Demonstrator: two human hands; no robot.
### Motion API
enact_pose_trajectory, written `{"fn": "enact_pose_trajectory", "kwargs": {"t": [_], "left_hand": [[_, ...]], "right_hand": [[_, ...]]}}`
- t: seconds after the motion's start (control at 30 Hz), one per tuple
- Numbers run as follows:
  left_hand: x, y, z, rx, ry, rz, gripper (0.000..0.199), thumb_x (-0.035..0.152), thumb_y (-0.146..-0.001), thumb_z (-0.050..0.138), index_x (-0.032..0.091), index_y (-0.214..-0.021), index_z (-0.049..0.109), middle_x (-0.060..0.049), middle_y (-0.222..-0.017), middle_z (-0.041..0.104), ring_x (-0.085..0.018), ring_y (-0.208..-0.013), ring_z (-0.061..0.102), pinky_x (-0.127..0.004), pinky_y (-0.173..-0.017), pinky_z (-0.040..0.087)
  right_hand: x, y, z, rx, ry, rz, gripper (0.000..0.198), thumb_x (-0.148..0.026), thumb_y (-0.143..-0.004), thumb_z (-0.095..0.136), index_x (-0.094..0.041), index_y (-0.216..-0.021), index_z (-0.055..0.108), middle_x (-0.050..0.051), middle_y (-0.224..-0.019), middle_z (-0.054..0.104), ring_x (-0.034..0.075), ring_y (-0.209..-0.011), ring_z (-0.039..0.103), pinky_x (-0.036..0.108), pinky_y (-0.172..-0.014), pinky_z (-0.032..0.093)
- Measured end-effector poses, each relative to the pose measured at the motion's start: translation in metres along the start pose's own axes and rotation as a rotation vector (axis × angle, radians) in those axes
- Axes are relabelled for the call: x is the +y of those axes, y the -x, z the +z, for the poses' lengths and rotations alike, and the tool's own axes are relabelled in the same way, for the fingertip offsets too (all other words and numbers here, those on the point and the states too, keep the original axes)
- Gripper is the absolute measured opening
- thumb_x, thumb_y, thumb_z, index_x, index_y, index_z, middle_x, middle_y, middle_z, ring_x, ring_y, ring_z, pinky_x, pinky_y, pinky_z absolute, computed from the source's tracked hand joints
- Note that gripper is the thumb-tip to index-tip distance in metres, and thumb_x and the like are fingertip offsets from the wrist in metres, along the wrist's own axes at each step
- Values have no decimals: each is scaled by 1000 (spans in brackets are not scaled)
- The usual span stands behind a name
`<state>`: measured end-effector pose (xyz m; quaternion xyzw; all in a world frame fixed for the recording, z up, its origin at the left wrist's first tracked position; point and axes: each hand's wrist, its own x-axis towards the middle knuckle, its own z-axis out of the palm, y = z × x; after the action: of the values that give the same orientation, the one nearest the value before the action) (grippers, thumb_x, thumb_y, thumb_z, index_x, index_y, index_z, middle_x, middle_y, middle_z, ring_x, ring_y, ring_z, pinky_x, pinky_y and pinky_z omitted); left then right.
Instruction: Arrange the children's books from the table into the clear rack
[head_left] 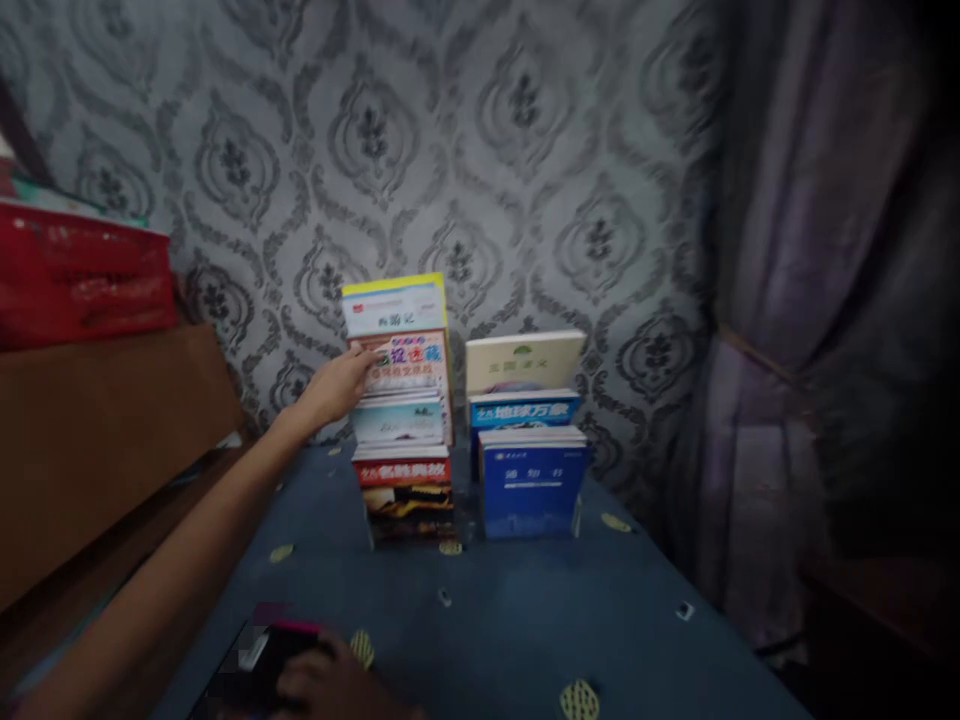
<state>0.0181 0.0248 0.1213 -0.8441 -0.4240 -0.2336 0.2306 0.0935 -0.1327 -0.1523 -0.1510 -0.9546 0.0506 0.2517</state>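
Note:
My left hand (341,385) reaches out to the left stepped row of books, its fingers closed at the left edge of a picture-covered book (412,365) with colourful lettering. Behind that book rises a taller one with a yellow top edge (394,290). In front of it are a pale teal book (401,425) and a red-and-dark book (409,500). At the bottom edge my right hand (334,685) is blurred, lying over a dark flat item (259,665) with a pink edge; how its fingers sit is unclear.
To the right stands a second row: a cream book (525,362), a blue book (525,410) and a darker blue book (532,490). A cardboard box (112,430) with a red bag (86,270) on top is at left. A tied curtain (780,400) hangs right of the blue-grey table (510,620).

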Motion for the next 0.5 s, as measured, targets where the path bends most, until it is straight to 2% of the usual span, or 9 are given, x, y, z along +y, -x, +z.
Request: {"fn": "enact_pose_trajectory", "kwargs": {"t": [0.03, 0.1, 0.17, 0.33, 0.5], "left_hand": [[1, 2, -1, -7, -2, 7, 40, 19, -94, 37, 16, -129, 56, -12, -119, 61, -23, -108, 61, -34, -94, 48], [0, 4, -4, -32, 2, 21, 42, 18, -94, 36, 12, -132, 54, -16, -126, 58, -25, -112, 59, -37, -97, 46], [-3, 7, -6, -71, 38, 58, 41, 19, -94, 38, 9, -131, 53, -18, -129, 57, -26, -116, 57, -38, -100, 44], [-13, 20, -24, -168, 219, 138, 41, 15, -91, 40, 9, -131, 51, -15, -122, 63, -20, -110, 59, -31, -97, 44], [-44, 53, -45, -318, 385, 95, 41, 18, -91, 42, 11, -130, 54, -10, -111, 67, -17, -98, 62, -28, -87, 47]], "right_hand": [[-2, 0, 2, -11, -33, -1, 20, -32, -91, 62, -36, -111, 64, -2, -122, 67, 19, -117, 57, 45, -104, 44], [-6, 0, 4, -33, -43, 11, 25, -27, -93, 58, -26, -118, 62, 6, -127, 64, 22, -124, 53, 50, -112, 34], [-9, -1, 3, -52, -56, 22, 27, -23, -93, 57, -23, -119, 61, 9, -128, 63, 22, -127, 51, 50, -114, 30], [-11, -2, 2, -41, -86, 35, 29, -19, -93, 55, -23, -121, 62, 9, -125, 65, 22, -129, 50, 49, -115, 31], [-9, -3, 11, 5, -71, 25, 30, -18, -94, 55, -25, -122, 63, 9, -125, 67, 22, -126, 55, 50, -114, 35]]}}
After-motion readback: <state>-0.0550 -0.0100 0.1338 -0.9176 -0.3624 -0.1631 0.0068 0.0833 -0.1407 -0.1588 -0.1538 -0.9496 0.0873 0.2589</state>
